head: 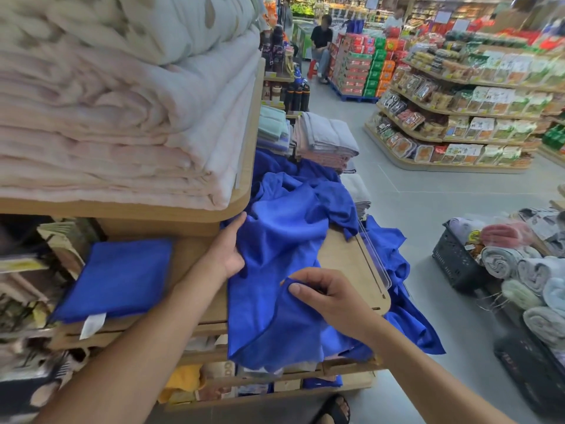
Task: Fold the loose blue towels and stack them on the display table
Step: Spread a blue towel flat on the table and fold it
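The left hand [230, 249] clamps the towel's [275, 316] left edge between thumb and fingers, tight under the shelf [238, 206] overhang. The right hand [321, 293] pinches a hem nearer the front. The towel sprawls across the bench [345, 258] and spills over its front lip. Behind it lies the heap [293, 203] of loose blue cloth. A folded towel [122, 273] sits apart on the left. There is open floor [428, 209] on the right, up to the basket [455, 258].
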A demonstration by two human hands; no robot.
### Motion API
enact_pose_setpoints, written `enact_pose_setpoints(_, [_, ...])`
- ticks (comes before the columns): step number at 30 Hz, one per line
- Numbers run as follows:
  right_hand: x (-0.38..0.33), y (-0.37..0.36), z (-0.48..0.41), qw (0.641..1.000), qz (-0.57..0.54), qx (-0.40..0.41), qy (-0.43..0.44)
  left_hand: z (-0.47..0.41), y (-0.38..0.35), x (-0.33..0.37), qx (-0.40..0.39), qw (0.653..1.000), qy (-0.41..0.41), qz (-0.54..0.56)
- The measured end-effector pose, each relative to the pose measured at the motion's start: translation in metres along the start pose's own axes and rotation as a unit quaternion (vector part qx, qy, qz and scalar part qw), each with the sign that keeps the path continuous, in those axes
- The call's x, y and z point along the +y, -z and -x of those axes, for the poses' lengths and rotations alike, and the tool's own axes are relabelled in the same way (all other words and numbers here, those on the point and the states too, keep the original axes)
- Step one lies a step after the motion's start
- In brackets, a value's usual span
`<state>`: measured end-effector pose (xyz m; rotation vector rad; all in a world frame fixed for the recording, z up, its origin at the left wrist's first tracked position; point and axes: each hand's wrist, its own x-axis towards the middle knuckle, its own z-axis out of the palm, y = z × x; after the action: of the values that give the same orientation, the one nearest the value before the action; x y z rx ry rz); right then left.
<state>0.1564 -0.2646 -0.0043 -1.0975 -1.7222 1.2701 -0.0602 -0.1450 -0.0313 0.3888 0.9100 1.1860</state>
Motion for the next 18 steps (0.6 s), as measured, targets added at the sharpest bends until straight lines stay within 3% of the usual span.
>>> enact_pose_setpoints(4, [-0.001, 0.0, -0.003, 1.0, -0.001, 0.0, -0.003, 0.003, 0.003, 0.001, 0.067, 0.984, -0.147, -0.076])
enact_pose_setpoints(12, [-0.007, 0.005, -0.016, 0.998, 0.026, 0.049, 0.027, 0.036, -0.008, -0.009, -0.056, 0.973, -0.108, -0.194])
enact_pose_setpoints(15, [-0.011, 0.006, -0.025, 0.993, 0.043, 0.096, 0.045, 0.048, -0.012, -0.022, -0.067, 0.949, -0.146, -0.272])
enact_pose_setpoints(18, [-0.017, 0.007, -0.033, 0.988, 0.057, 0.126, 0.063, 0.057, -0.014, -0.029, -0.098, 0.94, -0.167, -0.28])
